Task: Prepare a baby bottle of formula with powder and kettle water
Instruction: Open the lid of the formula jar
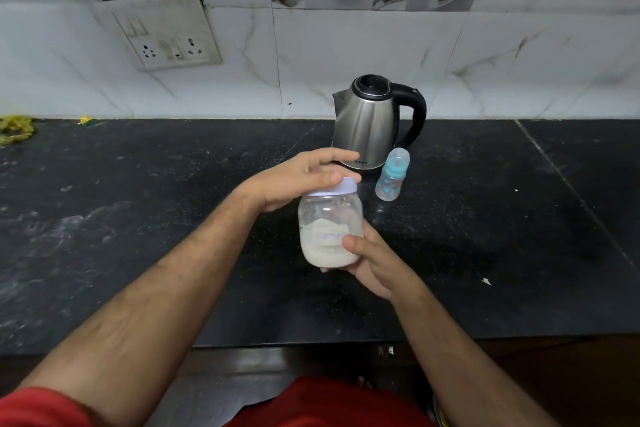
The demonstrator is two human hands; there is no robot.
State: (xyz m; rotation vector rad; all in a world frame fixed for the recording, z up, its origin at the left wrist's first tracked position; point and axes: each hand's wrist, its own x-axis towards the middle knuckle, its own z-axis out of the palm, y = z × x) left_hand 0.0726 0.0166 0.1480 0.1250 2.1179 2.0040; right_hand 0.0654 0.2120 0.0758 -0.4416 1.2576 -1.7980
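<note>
So in the middle of the frame there's a clear jar point(330, 232) held up over the black counter point(138, 218), about a third full of white powder point(325, 251). The right hand point(372, 262) grips the jar low down from the right side, thumb across the front near the label, fingers wrapped behind. The left hand point(298, 180) sits on top, palm and thumb curled over the pale lid point(341, 187), with the index finger sticking out straight toward the kettle. The lid is on the jar.

Just above the jar in the picture, against the wall, stands a steel kettle point(367, 125) with a black lid and handle, handle pointing right, spout left. The left fingers cover part of its base from this angle. The baby bottle point(393, 178) stands upright just right of the kettle base, teal collar, clear cap on; it looks empty, though that's hard to tell.

Other stuff: a grubby switch-and-socket plate point(162, 31) on the marble-look tiles at upper left, something yellow-green point(15, 130) at the far left edge of the counter, and red clothing point(332, 406) at the bottom.
</note>
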